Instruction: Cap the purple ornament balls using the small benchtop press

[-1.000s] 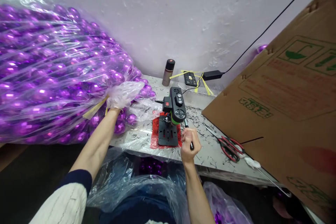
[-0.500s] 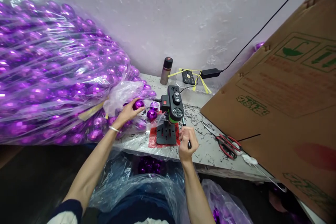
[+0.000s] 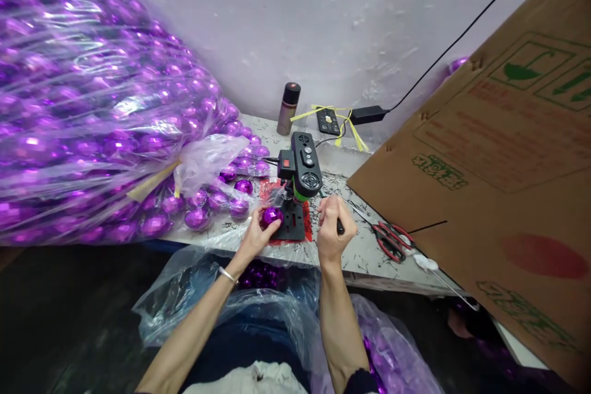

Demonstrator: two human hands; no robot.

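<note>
- At 7 to 8 o'clock from the small black machine (image 3: 306, 166) standing mid-view, my left hand (image 3: 256, 234) holds one shiny, faceted purple ball (image 3: 272, 215), thumb and fingers curved closely round it.
- A moment ago this hand was out towards 9 o'clock, among the loose balls (image 3: 243, 186); now it has come in to the machine, bringing the ball to the left side of its black base plate (image 3: 294, 223). I cannot tell whether ball and plate touch.
- I judge the fetching over, with the ball now close to where the machine works.
- Between 4 and 5 o'clock, my right hand (image 3: 336, 231) makes a fist round the black handle (image 3: 340, 228), just as before.
- Under the base plate, a red sheet (image 3: 308, 221) shows on the pale tabletop (image 3: 360, 252), which is strewn with short dark scraps.
- From 9 to 10 o'clock, a huge clear bag (image 3: 115, 92) bulges with purple balls, its neck tied off.
- Near 12 stands a dark-capped can (image 3: 289, 109); at 1 lies a flat black object (image 3: 327, 121) with yellow strips (image 3: 357, 138); at 2, a black power block (image 3: 368, 114).
- At 4 lie red-and-black scissors (image 3: 391, 241), beside a big leaning carton (image 3: 503, 197) at 3.
- Behind everything rises a scuffed pale wall (image 3: 360, 31).
</note>
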